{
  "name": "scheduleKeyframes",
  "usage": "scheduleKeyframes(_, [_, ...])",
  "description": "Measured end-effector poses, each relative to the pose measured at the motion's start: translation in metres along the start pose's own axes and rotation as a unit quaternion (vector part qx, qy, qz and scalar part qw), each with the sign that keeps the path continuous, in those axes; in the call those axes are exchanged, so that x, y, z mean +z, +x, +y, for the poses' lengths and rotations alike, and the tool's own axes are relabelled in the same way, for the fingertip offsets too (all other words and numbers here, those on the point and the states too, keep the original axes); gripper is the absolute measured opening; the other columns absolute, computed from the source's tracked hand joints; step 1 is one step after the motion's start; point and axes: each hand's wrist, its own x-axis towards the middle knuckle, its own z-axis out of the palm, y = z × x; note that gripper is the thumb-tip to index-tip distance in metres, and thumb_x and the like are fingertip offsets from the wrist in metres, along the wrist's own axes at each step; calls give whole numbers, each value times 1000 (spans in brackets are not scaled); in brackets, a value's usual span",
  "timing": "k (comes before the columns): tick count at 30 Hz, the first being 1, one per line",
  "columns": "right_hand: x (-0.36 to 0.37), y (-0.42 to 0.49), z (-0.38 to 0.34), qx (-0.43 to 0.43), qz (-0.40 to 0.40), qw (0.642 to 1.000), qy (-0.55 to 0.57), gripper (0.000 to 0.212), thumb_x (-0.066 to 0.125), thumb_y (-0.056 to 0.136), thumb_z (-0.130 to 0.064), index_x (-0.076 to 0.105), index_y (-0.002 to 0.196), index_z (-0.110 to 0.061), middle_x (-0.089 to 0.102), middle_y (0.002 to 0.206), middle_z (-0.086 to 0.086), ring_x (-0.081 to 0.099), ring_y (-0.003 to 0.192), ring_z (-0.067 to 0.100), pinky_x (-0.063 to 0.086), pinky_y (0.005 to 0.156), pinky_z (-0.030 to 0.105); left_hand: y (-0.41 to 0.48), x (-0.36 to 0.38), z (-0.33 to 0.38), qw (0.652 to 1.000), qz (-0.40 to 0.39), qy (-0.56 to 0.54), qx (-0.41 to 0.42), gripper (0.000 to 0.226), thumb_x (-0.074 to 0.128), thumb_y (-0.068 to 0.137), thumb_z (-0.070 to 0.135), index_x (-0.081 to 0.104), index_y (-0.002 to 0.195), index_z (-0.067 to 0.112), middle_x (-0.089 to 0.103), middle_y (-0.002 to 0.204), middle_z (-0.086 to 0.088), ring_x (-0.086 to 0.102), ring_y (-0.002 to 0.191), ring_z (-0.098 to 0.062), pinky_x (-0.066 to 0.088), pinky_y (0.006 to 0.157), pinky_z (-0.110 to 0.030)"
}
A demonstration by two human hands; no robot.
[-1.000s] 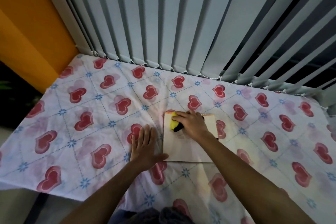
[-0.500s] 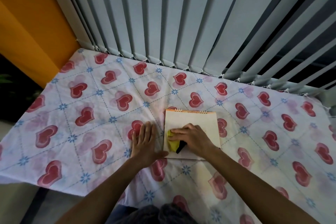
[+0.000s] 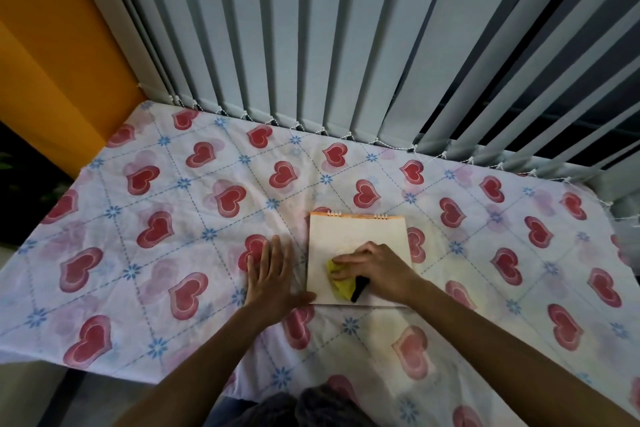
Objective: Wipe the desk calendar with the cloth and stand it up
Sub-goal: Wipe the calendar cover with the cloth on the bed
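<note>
Desk calendar (image 3: 358,243) lies flat on the heart-print sheet (image 3: 156,229), spiral edge away from me, toward the blinds (image 3: 311,45). My right hand (image 3: 375,269) is on its near half, fingers curled down over the yellow cloth (image 3: 341,282), pressing it onto the page; a black bit of the cloth sticks out under my palm, near the calendar's front edge. My left hand (image 3: 272,279) is spread flat and holds nothing, resting on the sheet just left of the calendar, thumb touching its near-left corner.

Risks, imo:
- Only my thumb pins the calendar. A hard stroke away from that corner could spin or slide it, esp. since the sheet under it is loose and wrinkled and may bunch.
- Pushing toward the spiral edge could catch the cloth on the wire loops & snag.
- Too much pressure on the top page could crease or lift it at the binding.
- Far half of the calendar looks untouched by the cloth rn, so standing it up too soon leaves it half wiped.
- Soft, uneven sheet = shaky base; once stood up it could tip or splay.
</note>
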Motion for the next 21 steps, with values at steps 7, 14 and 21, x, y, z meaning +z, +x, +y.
scheduleKeyframes(7, [-23, 7, 25, 256, 58, 965, -25, 49, 59, 86, -8, 60, 121, -41, 49, 141, -16, 48, 114, 27, 46, 91, 36, 17, -14, 3, 986, -28, 133, 98, 105, 49, 76, 72, -14, 148, 28, -25, 156, -15, -26, 141, -38, -9, 111, -64])
scheduleKeyframes(14, [27, -24, -30, 66, 14, 998, -5, 49, 58, 89, -10, 54, 126, -41, 43, 146, -18, 44, 110, 26, 37, 87, 36, 25, -15, -12, 972, -54, 179, 143, 113, 40, 69, 84, -21, 145, 27, -29, 153, -16, -27, 140, -40, -3, 111, -67])
scheduleKeyframes(21, [-2, -89, 28, 97, 32, 994, 26, 46, 78, 73, -12, 68, 113, -33, 58, 132, -10, 54, 108, 30, 48, 82, 41, 25, -17, -11, 972, -51, 186, 137, 117, 47, 66, 83, -17, 147, 29, -27, 155, -17, -24, 141, -42, -4, 111, -66])
